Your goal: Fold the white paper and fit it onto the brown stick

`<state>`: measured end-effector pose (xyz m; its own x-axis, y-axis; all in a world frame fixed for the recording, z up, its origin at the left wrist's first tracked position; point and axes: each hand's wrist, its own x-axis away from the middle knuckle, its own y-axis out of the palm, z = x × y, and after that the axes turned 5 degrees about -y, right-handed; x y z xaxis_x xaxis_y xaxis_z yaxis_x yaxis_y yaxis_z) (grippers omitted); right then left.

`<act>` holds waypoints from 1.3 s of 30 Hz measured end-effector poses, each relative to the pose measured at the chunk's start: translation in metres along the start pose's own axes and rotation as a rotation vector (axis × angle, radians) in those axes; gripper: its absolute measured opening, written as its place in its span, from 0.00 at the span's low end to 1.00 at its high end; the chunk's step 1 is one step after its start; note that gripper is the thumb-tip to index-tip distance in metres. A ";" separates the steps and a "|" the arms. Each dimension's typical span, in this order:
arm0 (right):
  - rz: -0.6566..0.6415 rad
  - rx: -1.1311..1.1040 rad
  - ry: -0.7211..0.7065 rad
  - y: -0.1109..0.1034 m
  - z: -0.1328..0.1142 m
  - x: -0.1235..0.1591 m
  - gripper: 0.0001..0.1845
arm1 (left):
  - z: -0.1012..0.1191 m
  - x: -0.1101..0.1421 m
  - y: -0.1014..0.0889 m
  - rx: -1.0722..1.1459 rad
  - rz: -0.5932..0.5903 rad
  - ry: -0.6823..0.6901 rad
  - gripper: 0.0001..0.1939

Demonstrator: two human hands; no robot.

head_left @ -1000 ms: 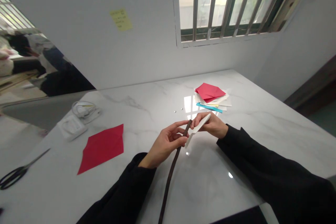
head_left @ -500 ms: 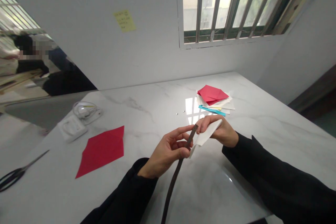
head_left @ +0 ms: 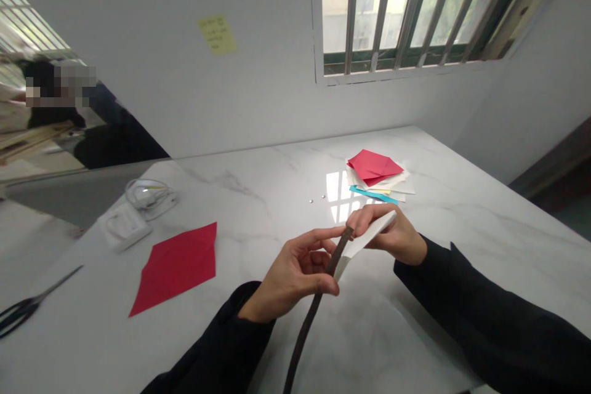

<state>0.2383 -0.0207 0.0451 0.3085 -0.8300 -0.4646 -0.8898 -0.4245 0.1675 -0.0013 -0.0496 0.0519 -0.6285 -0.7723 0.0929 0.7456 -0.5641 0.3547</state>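
Head view: left hand (head_left: 295, 280) grips a dark strap (head_left: 314, 314); right hand (head_left: 394, 234) pinches white paper (head_left: 364, 243).

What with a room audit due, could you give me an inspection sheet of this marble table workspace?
Surface: white marble-patterned tabletop, with a window glare patch beyond the hands.
Job's things: dark brown strip gripped in the left hand; white paper piece pinched by the right hand, meeting the strip's upper end.
Clutter: red paper sheet, black-handled scissors, white plastic box, paper pile topped with red paper, blue paper strip.
Grippers: nothing seen; bare hands only.
Cables: white coiled cable beside the box.
Surroundings: barred window, yellow sticky note, mirror-like panel reflecting a person.
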 end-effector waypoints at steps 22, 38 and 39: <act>-0.041 0.010 -0.010 -0.001 -0.006 0.003 0.09 | 0.018 0.009 0.008 -0.210 0.054 -0.015 0.39; 0.068 -0.170 0.335 -0.008 0.030 0.000 0.21 | -0.006 -0.013 -0.013 -0.179 0.116 -0.038 0.39; 0.071 -0.172 0.341 -0.009 0.033 0.000 0.22 | -0.006 -0.014 -0.012 -0.197 0.138 -0.038 0.38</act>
<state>0.2351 -0.0052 0.0151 0.3681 -0.9199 -0.1356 -0.8526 -0.3921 0.3455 -0.0006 -0.0337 0.0407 -0.5230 -0.8364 0.1640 0.8513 -0.5032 0.1486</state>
